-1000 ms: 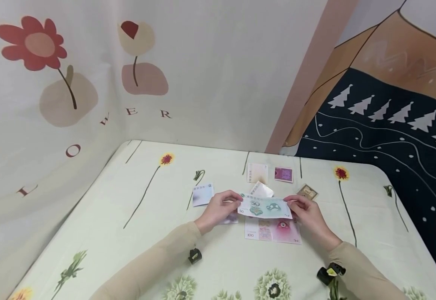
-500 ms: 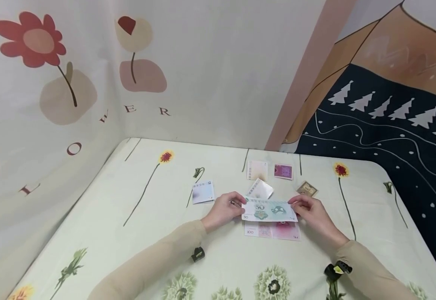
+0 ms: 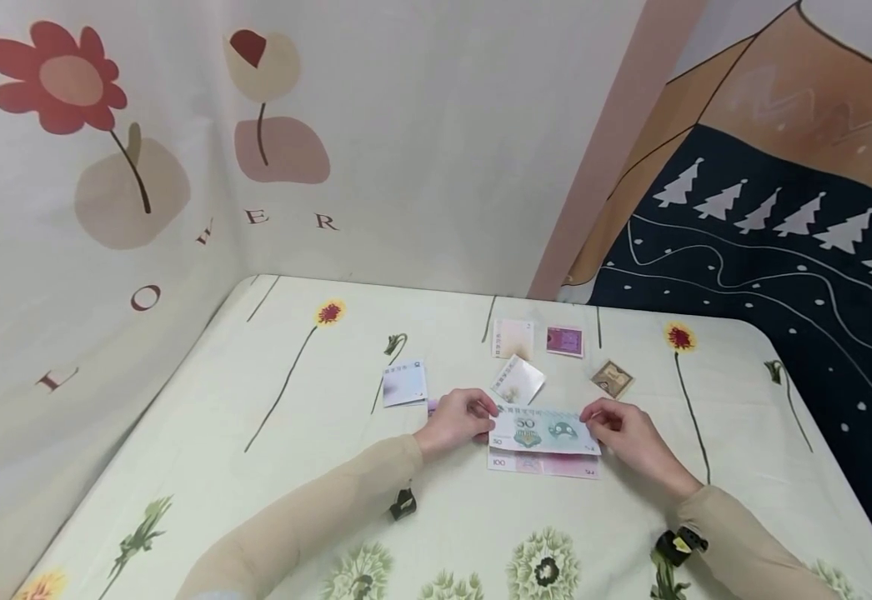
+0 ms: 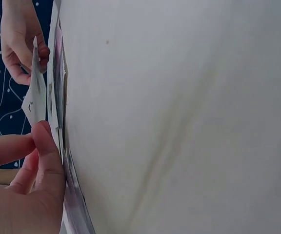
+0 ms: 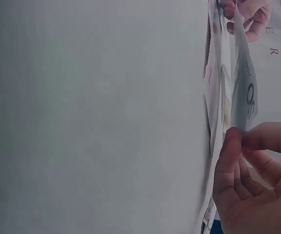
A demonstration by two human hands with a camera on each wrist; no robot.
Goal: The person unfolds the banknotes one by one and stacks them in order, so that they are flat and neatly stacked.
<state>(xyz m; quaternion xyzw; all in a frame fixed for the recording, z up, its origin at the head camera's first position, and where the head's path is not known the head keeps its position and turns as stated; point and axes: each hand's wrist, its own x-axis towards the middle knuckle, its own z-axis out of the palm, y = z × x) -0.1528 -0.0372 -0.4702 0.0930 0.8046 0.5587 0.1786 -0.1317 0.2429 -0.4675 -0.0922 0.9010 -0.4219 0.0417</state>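
A green 50 banknote (image 3: 544,428) is stretched between both hands, a little above a pink 100 banknote (image 3: 543,464) on the table. My left hand (image 3: 457,422) pinches its left end between thumb and fingers; the left wrist view shows that hand (image 4: 30,170) at the note's near edge. The right hand (image 3: 628,431) pinches the opposite end, and in the right wrist view thumb and forefinger meet on the note (image 5: 244,92). Most of the pink note is hidden beneath the green one; its lower strip shows.
Around the hands lie a bluish folded note (image 3: 404,383), a whitish folded note (image 3: 518,380), a pale beige note (image 3: 513,338), a purple note (image 3: 564,341) and a small brown note (image 3: 613,378). A flower-print cloth (image 3: 218,500) covers the table; curtains hang behind.
Both hands have carried the green banknote slightly right and nearer to me, so it covers more of the pink note. The whitish folded note behind is more exposed.
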